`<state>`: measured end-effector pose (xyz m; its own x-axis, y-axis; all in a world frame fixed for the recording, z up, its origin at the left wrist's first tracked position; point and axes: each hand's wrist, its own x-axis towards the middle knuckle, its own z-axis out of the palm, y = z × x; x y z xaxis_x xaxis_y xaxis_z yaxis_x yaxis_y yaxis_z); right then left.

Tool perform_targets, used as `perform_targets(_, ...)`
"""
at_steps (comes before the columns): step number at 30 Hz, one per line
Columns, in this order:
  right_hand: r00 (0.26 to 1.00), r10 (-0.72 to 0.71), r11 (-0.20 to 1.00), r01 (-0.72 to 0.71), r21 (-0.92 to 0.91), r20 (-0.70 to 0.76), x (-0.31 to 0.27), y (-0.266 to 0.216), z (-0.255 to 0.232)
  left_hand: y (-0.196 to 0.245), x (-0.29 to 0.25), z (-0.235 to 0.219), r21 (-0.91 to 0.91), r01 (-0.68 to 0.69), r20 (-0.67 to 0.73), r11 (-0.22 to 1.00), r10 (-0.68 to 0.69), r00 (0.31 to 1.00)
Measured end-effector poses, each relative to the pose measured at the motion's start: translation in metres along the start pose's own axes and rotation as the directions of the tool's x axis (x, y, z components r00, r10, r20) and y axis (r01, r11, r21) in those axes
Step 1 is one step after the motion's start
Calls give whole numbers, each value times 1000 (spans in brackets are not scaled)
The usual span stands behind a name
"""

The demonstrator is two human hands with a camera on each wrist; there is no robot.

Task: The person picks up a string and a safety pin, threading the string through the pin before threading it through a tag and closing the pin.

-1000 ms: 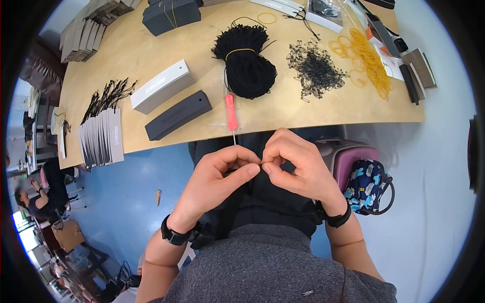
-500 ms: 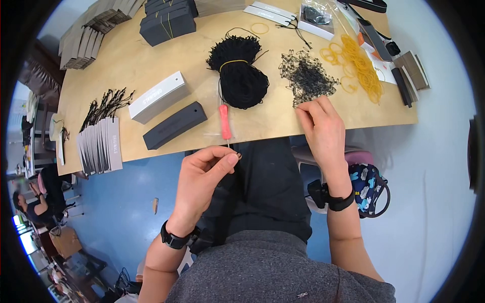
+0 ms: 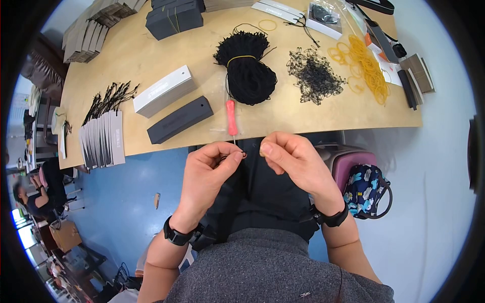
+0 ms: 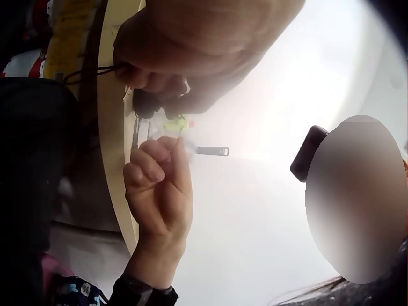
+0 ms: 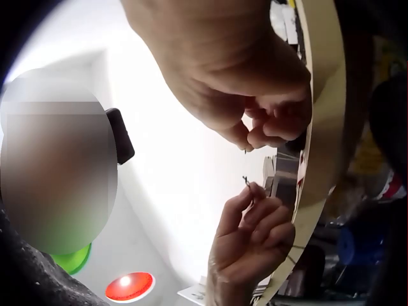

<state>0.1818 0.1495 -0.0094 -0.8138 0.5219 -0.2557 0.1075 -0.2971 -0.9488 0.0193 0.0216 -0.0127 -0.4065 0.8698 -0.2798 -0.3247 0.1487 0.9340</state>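
Observation:
Over the lap, just off the table's front edge, my left hand point(image 3: 207, 164) pinches a black cord point(image 3: 244, 154) between thumb and forefinger. Its small end loop sticks out past the fingertips, and more cord trails below the hand in the left wrist view. My right hand point(image 3: 295, 161) is a short gap away, thumb and forefinger pinched on a small dark wire pin point(image 5: 245, 151); only a thin tip shows. Beyond the hands lie a pile of black wire pins point(image 3: 316, 76), a banded bundle of black cords point(image 3: 250, 76) and a red-handled tool point(image 3: 231, 118) with a thin shaft.
A white box-like stack point(image 3: 164, 91) and a dark one point(image 3: 179, 121) stand left of the tool. Grey tags with cords point(image 3: 103, 139) fan out at the far left. Yellow rubber bands point(image 3: 371, 70) lie at the right. A flowered bag point(image 3: 366, 189) sits by my right.
My right hand went from the left hand to the pin pile, then came back beside the left hand with a small pin. The left hand stayed over the lap, holding the cord.

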Motion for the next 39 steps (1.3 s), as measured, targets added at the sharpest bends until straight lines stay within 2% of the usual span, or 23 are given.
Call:
perform_targets(3,995,61,995,-67,78,83,3,1,4,2,-1,-2,29,11,4,1000,-11,1000)
perform_targets(7,994,60,994,-69,88,94,5,0,8,2,-4,-4,66,15,5,998,-16,1000)
perform_targets(9,988,117,988,-126,87,102,6,2,8,2,-4,-3,75,6,0,997,-6,1000)
perform_targets(13,986,123,988,-133,84,116,7,2,9,0,-3,-2,104,-32,-16,994,34,999)
perform_targets(23,984,142,978,-157,140,110,6,6,12,0,-3,-3,98,3,-6,995,-2,1000)
perform_targets(25,984,140,979,-154,136,108,5,7,13,-2,-1,-1,67,6,-42,998,-3,999)
perform_targets(27,991,129,987,-132,90,44,3,5,15,-1,0,-2,24,18,-31,1000,-17,999)
perform_targets(31,995,99,993,-100,60,20,1,6,18,-5,0,-8,-47,44,40,998,-42,998)
perform_targets(33,994,92,990,-97,-99,-52,-1,4,19,-6,0,-9,-63,46,47,997,-43,998)
perform_targets(34,994,92,990,-97,-99,-52,-2,4,21,-6,0,-9,-80,48,53,996,-44,998)
perform_targets(36,982,-132,954,89,-285,-136,-4,5,23,-6,1,-9,-106,59,59,993,-53,997)
perform_targets(37,982,-132,955,89,-284,-135,-5,2,24,-5,2,-10,-131,70,66,989,-62,996)
perform_targets(39,888,-449,754,314,-577,-104,-6,-4,26,-5,2,-11,-152,78,81,985,-66,995)
